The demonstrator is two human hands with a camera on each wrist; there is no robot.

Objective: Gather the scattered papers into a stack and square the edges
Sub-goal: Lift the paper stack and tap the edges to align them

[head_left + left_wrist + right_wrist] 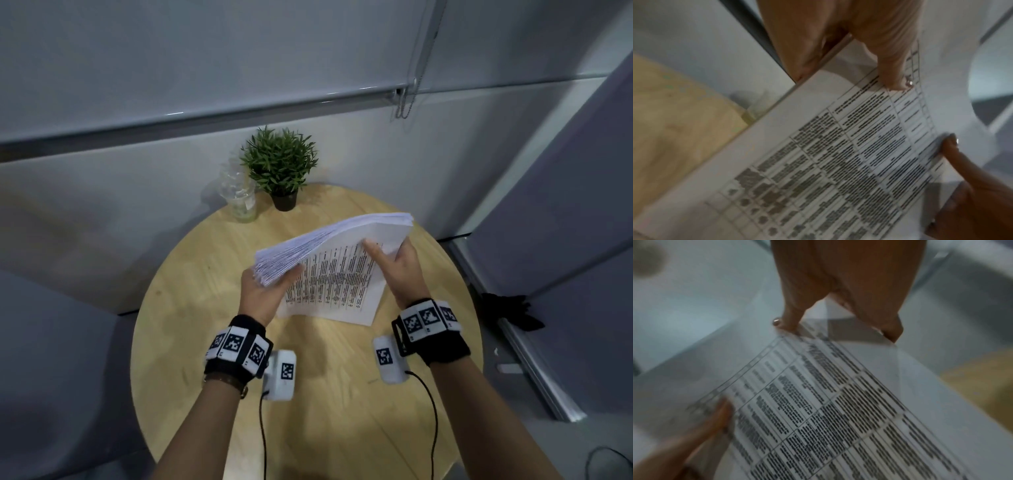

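Observation:
A thick stack of white papers (346,270) stands tilted over the round wooden table (205,308), printed table page facing me. Its lower edge is at the tabletop; I cannot tell if it touches. My left hand (270,282) grips the stack's left end, where the sheet edges fan out slightly. My right hand (390,260) grips the right end, thumb on the printed page and fingers behind. The left wrist view shows the left hand (838,42) clamping the papers (838,162). In the right wrist view my right hand (849,282) pinches the papers (838,402) at their top edge.
A small potted plant (281,168) and a clear plastic bottle (239,192) stand at the table's far edge, behind the stack. A grey wall runs behind and a grey partition (565,205) stands at the right. A black object (513,311) lies on the floor.

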